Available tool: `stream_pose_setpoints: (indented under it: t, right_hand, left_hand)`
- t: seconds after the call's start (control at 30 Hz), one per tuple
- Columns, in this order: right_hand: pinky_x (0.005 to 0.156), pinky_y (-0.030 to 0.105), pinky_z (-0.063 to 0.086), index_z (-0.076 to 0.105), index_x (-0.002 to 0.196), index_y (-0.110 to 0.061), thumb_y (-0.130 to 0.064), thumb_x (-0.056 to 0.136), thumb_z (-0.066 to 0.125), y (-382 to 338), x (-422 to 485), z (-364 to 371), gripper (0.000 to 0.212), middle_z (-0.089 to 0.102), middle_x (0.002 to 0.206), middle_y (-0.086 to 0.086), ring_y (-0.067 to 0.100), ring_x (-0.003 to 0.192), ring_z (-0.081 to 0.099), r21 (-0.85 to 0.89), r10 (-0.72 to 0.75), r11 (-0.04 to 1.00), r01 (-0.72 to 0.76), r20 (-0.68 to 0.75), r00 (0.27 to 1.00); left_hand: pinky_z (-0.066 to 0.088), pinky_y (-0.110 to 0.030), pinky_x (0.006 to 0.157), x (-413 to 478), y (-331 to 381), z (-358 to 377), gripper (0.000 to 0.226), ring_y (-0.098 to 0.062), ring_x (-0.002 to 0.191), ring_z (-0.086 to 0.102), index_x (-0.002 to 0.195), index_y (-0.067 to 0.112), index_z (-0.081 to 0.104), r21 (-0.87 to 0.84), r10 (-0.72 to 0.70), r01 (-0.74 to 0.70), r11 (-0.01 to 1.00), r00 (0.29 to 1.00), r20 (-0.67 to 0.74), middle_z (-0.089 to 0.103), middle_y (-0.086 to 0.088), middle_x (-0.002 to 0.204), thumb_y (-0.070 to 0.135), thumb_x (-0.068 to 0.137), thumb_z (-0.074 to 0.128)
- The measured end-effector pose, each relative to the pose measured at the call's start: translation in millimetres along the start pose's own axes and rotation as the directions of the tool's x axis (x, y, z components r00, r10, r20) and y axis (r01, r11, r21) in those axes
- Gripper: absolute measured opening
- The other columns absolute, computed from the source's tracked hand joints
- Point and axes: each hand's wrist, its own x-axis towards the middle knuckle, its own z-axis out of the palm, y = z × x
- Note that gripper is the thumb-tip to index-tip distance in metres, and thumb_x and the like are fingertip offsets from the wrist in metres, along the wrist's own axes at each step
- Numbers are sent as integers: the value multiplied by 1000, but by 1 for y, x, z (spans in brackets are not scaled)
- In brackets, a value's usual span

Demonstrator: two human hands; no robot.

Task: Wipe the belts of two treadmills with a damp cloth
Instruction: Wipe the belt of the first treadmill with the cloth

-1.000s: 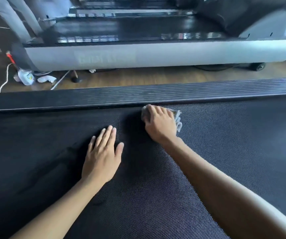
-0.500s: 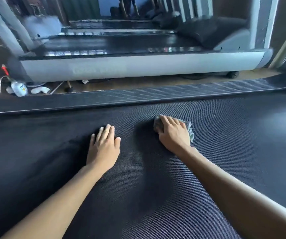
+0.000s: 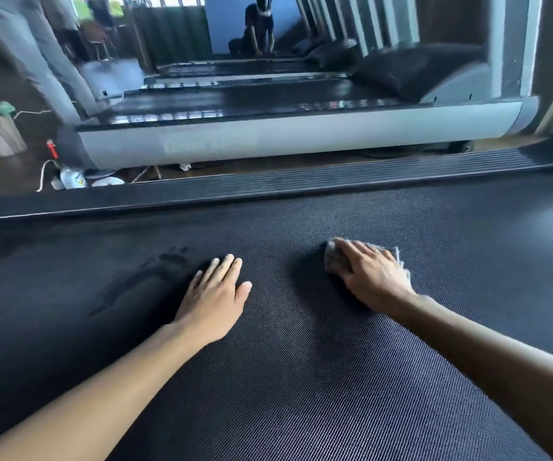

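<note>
We are pressing the cloth onto the belt with our right hand, fingers lying nearly straight over it. Our left hand is resting flat beside it, fingers together, holding nothing. A second treadmill is standing beyond both hands.

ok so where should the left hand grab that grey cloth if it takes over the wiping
Probably the bunched left end of the small grey cloth, coming in from the left, low along the black textured belt. That end pokes out past the right hand, which presses flat on the rest, and it faces the left hand. The frayed right edge lies farther off.
</note>
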Motion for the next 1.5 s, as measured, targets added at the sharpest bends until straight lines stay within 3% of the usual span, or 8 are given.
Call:
stream_pose_setpoints:
  t: [0.17, 0.37, 0.67, 0.8, 0.97, 1.13, 1.3, 1.5]
  right_hand:
    - [106, 37, 28, 50, 130, -26, -40, 95, 44, -44, 75, 24, 38, 53, 138, -2, 22, 130, 44, 73, 79, 994, -80, 15, 997]
    - [109, 27, 22, 41, 143, -30, -42, 93, 48, -74, 21, 29, 52, 49, 143, -12, 12, 133, 41, 92, -242, 966, 242, -14, 970]
    - [108, 40, 24, 51, 125, -27, -45, 97, 41, -36, 85, 26, 35, 56, 134, -2, 22, 128, 45, 62, 237, 970, -234, -42, 971]
    - [105, 30, 26, 50, 129, -31, -45, 95, 44, -91, 7, 27, 38, 57, 131, -11, 14, 126, 47, 38, -73, 997, 74, -35, 997]
    - [107, 20, 28, 49, 138, -33, -55, 94, 38, -109, -103, 2, 50, 52, 138, -22, -2, 127, 45, 110, -366, 926, 361, 22, 930]
    - [108, 28, 29, 44, 139, -36, -62, 93, 35, -69, -62, 0, 54, 55, 136, -15, 11, 129, 48, -1, -150, 989, 150, 11, 989]
    - [105, 33, 20, 49, 130, -30, -49, 99, 38, -119, 4, 27, 38, 53, 138, -8, 18, 131, 43, 1, 22, 1000, -22, -33, 999]
    - [102, 35, 40, 53, 132, -23, -45, 93, 45, -179, -80, 23, 45, 61, 125, -5, 19, 119, 55, 111, -445, 890, 442, -1, 896]
  left_hand:
    - [11, -34, 119, 2, -5, -7, 57, -8, 147, 5, 153, 26, 16, -20, 16, -16, 1000, 1000, 11, 8, 11, 160, 48, 101, 24]
    - [13, -26, 114, -4, -8, 1, 87, -6, 146, 11, 151, 29, 22, 31, 57, -54, 998, 993, -107, 15, 15, 158, 64, 77, -7]
    - [8, -30, 116, -2, -14, 7, 85, -6, 147, 4, 153, 30, 13, -17, 59, -61, 998, 995, -84, 6, 15, 160, 65, 78, -9]
    - [3, -29, 118, -23, -21, -3, 57, -5, 147, 0, 153, 28, 12, -32, 44, -46, 998, 998, -52, 4, 15, 160, 49, 101, 23]
    - [5, -31, 119, -60, -44, -9, 56, -4, 146, 0, 153, 28, 11, -16, 35, -35, 999, 999, -31, 5, 16, 160, 46, 102, 24]
    - [2, -30, 119, -84, -69, -8, 56, -3, 146, 1, 153, 29, 13, -29, 4, -6, 1000, 998, -64, 6, 16, 159, 48, 101, 22]
    - [-1, -27, 118, -87, -76, -6, 55, -1, 146, 0, 153, 28, 13, -64, 24, -28, 998, 998, -65, 5, 17, 159, 45, 102, 21]
    - [-1, -26, 118, -87, -91, -4, 58, -4, 146, 3, 153, 23, 18, -99, 8, -19, 995, 995, -102, 10, 11, 159, 45, 99, 19]
